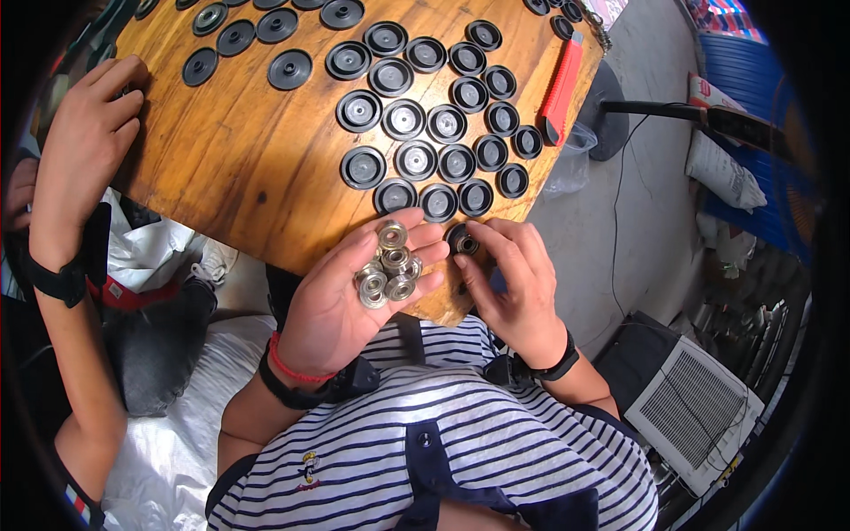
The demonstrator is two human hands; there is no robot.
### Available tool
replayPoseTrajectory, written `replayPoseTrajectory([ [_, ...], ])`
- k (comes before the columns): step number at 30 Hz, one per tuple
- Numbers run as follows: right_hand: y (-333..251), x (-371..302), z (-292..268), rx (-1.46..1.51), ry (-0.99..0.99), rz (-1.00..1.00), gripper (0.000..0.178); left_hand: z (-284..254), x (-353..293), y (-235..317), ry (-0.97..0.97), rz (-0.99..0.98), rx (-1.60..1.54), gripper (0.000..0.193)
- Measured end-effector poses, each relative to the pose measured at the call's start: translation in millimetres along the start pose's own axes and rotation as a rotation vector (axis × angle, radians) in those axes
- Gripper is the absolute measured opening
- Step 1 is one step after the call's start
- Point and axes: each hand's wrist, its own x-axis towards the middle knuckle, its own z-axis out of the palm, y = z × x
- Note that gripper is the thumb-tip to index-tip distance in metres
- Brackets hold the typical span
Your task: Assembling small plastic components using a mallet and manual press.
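Note:
My left hand (pixel 329 305) is turned palm up and slightly cupped, with several shiny metal ball bearings (pixel 396 259) lying on its palm and fingers. Close beside it, at the near edge of the wooden table (pixel 266 168), my right hand (pixel 521 292) is closed, thumb and fingers around another ball bearing (pixel 467 244). That bearing sits at a black round cap (pixel 454 237), partly covered by my fingers; how far it is seated I cannot tell. Just beyond both hands stand rows of black round plastic caps (pixel 439 203), hollow side up.
A red utility knife (pixel 561 88) lies near the table's right edge. More black discs (pixel 289 69) spread across the far left. A co-worker's hand (pixel 93 133) rests at the left table edge. A fan (pixel 735 124) stands at right, above a white grilled unit (pixel 695 411) on the floor.

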Motion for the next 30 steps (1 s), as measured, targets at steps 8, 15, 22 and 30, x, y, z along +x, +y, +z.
replayPoseTrajectory([
  [8, -16, 0, -10, 0.057, 0.073, -0.143, 0.039, 0, 4, -5, -0.032, 0.02, -0.034, 0.05],
  [15, -17, 8, 6, 0.061, 0.042, -0.3, 0.038, 5, 11, -14, -0.154, 0.131, -0.043, 0.045],
  [22, 20, 12, -30, -0.054, 0.151, 0.162, 0.035, 9, 10, -6, -0.107, 0.085, -0.087, 0.048],
  [30, 36, 36, -33, -0.148, 0.06, 0.113, 0.027, -4, 24, 1, -0.188, -0.009, 0.041, 0.058],
])
